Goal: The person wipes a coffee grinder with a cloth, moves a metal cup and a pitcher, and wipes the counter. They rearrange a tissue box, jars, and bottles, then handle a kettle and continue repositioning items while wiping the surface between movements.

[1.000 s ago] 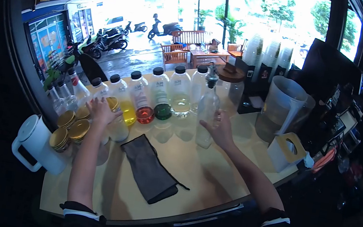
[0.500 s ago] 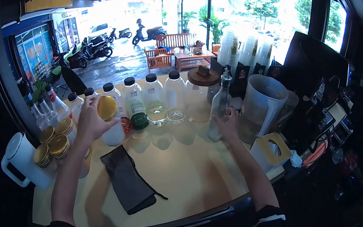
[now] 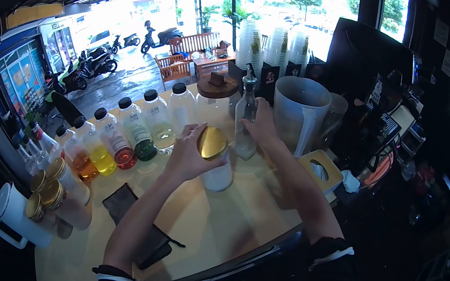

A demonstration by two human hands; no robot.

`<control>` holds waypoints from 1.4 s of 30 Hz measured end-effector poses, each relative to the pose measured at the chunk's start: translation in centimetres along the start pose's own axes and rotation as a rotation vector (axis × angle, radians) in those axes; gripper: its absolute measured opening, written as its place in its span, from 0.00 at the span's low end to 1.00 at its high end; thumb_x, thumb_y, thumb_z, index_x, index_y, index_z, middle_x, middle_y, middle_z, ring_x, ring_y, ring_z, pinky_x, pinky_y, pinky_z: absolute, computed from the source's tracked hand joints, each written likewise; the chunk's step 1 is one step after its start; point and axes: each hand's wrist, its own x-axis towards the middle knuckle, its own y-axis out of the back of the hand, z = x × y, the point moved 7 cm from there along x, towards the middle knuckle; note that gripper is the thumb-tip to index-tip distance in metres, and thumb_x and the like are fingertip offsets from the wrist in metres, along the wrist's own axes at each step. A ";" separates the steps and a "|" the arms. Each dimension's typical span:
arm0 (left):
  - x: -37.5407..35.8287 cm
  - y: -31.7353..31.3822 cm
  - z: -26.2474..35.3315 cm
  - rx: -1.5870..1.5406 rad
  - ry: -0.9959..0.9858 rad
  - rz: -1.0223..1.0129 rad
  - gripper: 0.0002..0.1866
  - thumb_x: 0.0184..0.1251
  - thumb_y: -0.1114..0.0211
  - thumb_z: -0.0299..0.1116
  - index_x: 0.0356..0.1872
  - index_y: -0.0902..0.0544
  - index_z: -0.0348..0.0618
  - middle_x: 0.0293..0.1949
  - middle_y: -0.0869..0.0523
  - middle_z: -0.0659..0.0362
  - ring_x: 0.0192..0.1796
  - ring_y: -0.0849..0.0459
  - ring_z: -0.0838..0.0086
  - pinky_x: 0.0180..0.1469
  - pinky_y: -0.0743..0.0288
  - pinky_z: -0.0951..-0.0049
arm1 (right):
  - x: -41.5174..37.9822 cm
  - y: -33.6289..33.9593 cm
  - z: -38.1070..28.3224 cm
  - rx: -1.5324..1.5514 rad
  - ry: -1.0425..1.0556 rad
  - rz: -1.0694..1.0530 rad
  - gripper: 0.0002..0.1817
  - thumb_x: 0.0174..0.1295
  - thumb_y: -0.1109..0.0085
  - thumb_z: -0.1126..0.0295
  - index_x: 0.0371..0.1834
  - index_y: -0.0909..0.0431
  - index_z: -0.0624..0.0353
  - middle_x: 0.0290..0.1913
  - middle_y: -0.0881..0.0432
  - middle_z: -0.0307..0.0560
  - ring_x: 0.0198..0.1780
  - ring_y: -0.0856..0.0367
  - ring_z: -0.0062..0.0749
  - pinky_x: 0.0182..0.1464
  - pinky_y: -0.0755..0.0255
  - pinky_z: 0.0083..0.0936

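Observation:
My left hand (image 3: 189, 155) is wrapped round a clear jar with a gold lid (image 3: 213, 143) and white contents, at the middle of the counter (image 3: 186, 224). To its right, my right hand (image 3: 261, 124) grips a tall glass bottle with a metal pourer (image 3: 246, 111). Just behind that bottle stands a large glass jar with a brown wooden lid (image 3: 217, 86). A dark cloth (image 3: 121, 201) lies partly beneath my left forearm.
Black-capped bottles, one with green liquid (image 3: 145, 149), line the counter's back edge. Gold-lidded jars (image 3: 52, 193) and a white pitcher (image 3: 11, 211) stand left. Rightward are a big translucent container (image 3: 300, 108), a tissue box (image 3: 331, 170) and stacked cups (image 3: 249, 45).
My left hand has moved right with the gold-lidded jar, away from the bottle row. My right hand has closed round the pourer bottle. The view has shifted a little.

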 end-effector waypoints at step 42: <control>-8.9 -2.1 1.3 -0.178 0.056 -0.057 0.43 0.60 0.33 0.42 0.71 0.47 0.40 0.66 0.38 0.43 0.70 0.38 0.52 0.70 0.41 0.58 | -9.1 1.2 -11.5 -0.207 0.568 -0.008 0.20 0.58 0.42 0.68 0.53 0.28 0.63 0.64 0.34 0.54 0.66 0.36 0.49 0.64 0.41 0.50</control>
